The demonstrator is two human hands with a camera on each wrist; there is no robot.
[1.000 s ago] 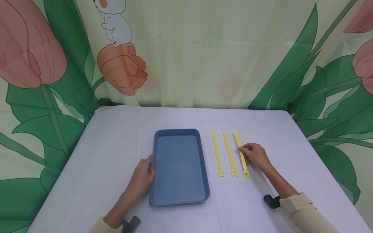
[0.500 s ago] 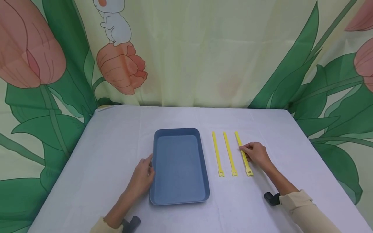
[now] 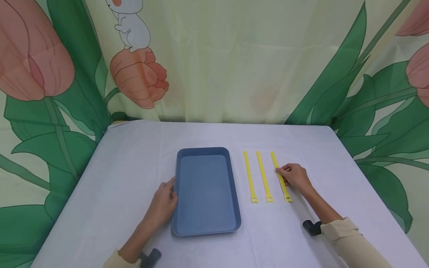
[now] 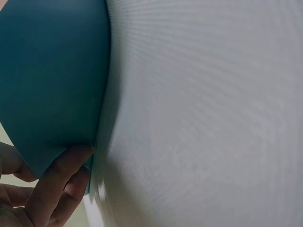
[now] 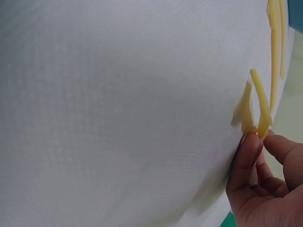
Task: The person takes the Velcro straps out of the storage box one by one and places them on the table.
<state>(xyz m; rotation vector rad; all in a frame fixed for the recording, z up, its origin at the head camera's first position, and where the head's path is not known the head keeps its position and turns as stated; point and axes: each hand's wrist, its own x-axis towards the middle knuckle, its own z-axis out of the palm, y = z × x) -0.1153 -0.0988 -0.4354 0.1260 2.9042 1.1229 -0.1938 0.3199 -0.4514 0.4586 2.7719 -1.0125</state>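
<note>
A blue rectangular tray point(image 3: 206, 193) lies on the white-covered table. My left hand point(image 3: 163, 203) holds its left side, and the left wrist view shows fingertips point(image 4: 78, 153) against the tray's outer wall point(image 4: 52, 80). To the right of the tray are three flat yellow cable straps, each with a slotted head at the near end. My right hand point(image 3: 295, 176) pinches the rightmost cable strap point(image 3: 285, 190) near its middle between thumb and index finger. In the right wrist view that cable strap point(image 5: 260, 101) stands slightly off the cloth, above its shadow.
The left cable strap point(image 3: 249, 178) and the middle cable strap point(image 3: 264, 178) lie roughly parallel between the tray and my right hand. A white cloth point(image 3: 140, 149) covers the table. Behind it hangs a curtain point(image 3: 228, 74) printed with tulips.
My right hand has shifted slightly to the right with the rightmost cable strap. That strap's slotted end has swung rightward, so it slants more. The left hand and tray stay in place.
</note>
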